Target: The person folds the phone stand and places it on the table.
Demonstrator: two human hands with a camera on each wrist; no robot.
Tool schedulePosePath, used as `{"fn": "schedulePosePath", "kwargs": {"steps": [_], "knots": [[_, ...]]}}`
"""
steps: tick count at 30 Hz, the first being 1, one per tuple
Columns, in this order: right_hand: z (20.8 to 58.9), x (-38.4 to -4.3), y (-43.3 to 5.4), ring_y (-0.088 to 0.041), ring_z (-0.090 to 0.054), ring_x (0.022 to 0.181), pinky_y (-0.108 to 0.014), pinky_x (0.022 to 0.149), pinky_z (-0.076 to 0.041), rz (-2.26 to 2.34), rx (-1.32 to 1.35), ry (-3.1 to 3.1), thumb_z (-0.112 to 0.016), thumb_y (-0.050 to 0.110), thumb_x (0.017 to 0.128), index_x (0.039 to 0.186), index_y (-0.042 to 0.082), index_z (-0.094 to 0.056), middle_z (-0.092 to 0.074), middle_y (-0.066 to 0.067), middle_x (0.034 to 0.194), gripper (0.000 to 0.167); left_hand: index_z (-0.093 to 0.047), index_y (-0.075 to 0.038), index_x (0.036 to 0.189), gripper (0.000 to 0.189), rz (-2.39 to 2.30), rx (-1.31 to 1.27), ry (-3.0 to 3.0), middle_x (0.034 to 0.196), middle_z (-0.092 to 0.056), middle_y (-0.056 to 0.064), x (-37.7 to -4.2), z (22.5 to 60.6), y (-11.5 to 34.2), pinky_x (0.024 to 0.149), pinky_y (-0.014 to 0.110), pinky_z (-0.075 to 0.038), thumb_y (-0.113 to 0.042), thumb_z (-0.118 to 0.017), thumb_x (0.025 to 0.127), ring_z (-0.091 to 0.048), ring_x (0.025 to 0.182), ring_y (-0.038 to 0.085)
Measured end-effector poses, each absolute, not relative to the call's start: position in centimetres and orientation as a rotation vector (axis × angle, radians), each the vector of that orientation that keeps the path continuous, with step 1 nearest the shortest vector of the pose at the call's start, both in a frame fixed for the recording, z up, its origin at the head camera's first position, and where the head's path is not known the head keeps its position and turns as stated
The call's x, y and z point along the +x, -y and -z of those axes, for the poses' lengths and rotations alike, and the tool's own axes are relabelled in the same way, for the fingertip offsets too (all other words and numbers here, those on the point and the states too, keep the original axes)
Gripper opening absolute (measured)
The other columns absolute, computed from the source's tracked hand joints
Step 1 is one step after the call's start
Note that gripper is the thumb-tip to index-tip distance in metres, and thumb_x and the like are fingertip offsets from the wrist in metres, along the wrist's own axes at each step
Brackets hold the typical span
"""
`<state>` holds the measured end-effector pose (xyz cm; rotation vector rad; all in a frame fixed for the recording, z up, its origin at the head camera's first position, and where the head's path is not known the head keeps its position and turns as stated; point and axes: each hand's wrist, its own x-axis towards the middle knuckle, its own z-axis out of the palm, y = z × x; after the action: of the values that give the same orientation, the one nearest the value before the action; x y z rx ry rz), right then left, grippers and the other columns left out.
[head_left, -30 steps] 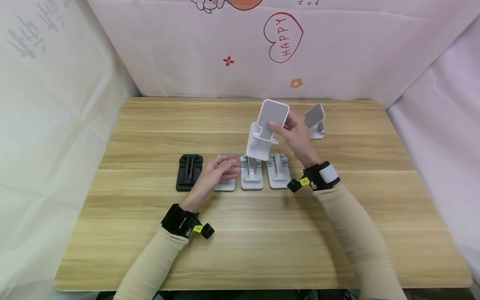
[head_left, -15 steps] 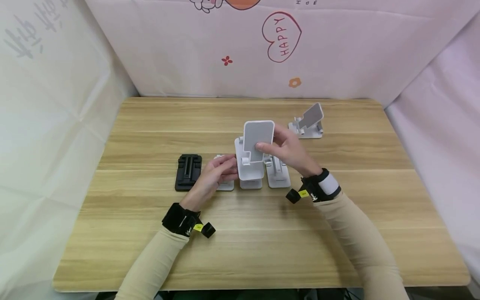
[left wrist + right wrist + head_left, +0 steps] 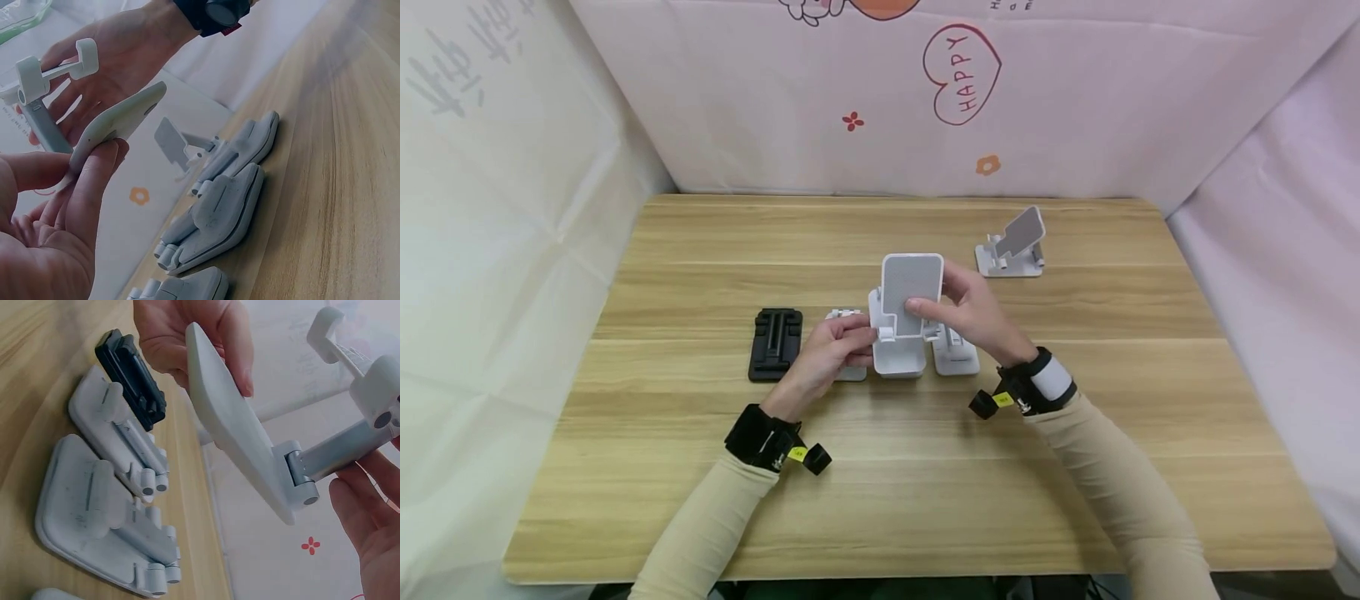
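Note:
An unfolded white phone stand [image 3: 912,279] with a grey pad is held up by both hands over the row of folded stands. My left hand [image 3: 823,354] pinches the edge of its base plate [image 3: 119,119] between thumb and fingers. On the other side, my right hand [image 3: 977,317] grips the upper plate, thumb across the grey pad and fingers behind it. The right wrist view shows the hinged metal arm [image 3: 347,450] raised from the base [image 3: 234,425]. Below lie folded white phone stands, one [image 3: 955,354] at the right and one [image 3: 852,374] partly hidden by my left hand.
A folded black phone stand [image 3: 775,345] lies at the left end of the row. Farther back on the right, another unfolded white phone stand [image 3: 1017,246] stands on the wooden table [image 3: 887,500]. A white printed cloth [image 3: 760,108] hangs behind the table.
My right hand has brought the unfolded stand down and to the left, turning it more upright. My left hand, earlier apart from it with fingers extended, now pinches its base.

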<state>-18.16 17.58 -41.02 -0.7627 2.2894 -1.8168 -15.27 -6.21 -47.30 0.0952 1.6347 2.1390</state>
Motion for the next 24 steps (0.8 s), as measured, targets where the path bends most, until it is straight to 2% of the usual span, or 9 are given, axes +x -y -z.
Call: {"fn": "schedulePosePath", "kwargs": {"steps": [7, 14, 20, 24], "knots": [[41.64, -18.01, -17.57, -0.023, -0.065, 0.110, -0.033, 0.094, -0.056, 1.848, -0.799, -2.269, -0.077, 0.009, 0.092, 0.140, -0.001, -0.056, -0.067, -0.012, 0.126, 0.053, -0.054, 0.014, 0.139, 0.039, -2.084, 0.118, -1.689, 0.132, -0.063, 0.032, -15.28, 47.15, 6.12, 0.079, 0.026, -0.063, -0.003, -0.056, 0.104, -0.073, 0.092, 0.011], [41.80, -17.91, -17.65, -0.024, -0.059, 0.124, -0.041, 0.110, -0.047, 1.766, -0.824, -2.195, -0.078, 0.009, 0.091, 0.148, 0.000, -0.045, -0.061, -0.017, 0.136, 0.066, -0.052, 0.012, 0.142, 0.042, -2.050, 0.114, -1.714, 0.136, -0.061, 0.032, -15.30, 46.98, 6.19, 0.079, 0.025, -0.063, -0.005, -0.055, 0.104, -0.073, 0.093, 0.012], [41.84, -17.61, -17.48, -0.024, -0.060, 0.119, -0.044, 0.102, -0.050, 1.693, -0.730, -2.228, -0.079, 0.012, 0.091, 0.145, 0.003, -0.051, -0.065, -0.014, 0.131, 0.061, -0.054, 0.015, 0.139, 0.040, -2.047, 0.142, -1.712, 0.131, -0.063, 0.033, -15.31, 47.07, 6.20, 0.077, 0.025, -0.063, -0.003, -0.056, 0.103, -0.073, 0.091, 0.012], [41.96, -17.61, -17.42, -0.025, -0.060, 0.119, -0.046, 0.102, -0.050, 1.672, -0.717, -2.249, -0.079, 0.010, 0.090, 0.143, 0.004, -0.053, -0.066, -0.014, 0.130, 0.060, -0.053, 0.016, 0.139, 0.040, -2.042, 0.165, -1.714, 0.129, -0.064, 0.033, -15.21, 47.13, 6.21, 0.076, 0.024, -0.063, -0.002, -0.055, 0.103, -0.073, 0.090, 0.012]]}}
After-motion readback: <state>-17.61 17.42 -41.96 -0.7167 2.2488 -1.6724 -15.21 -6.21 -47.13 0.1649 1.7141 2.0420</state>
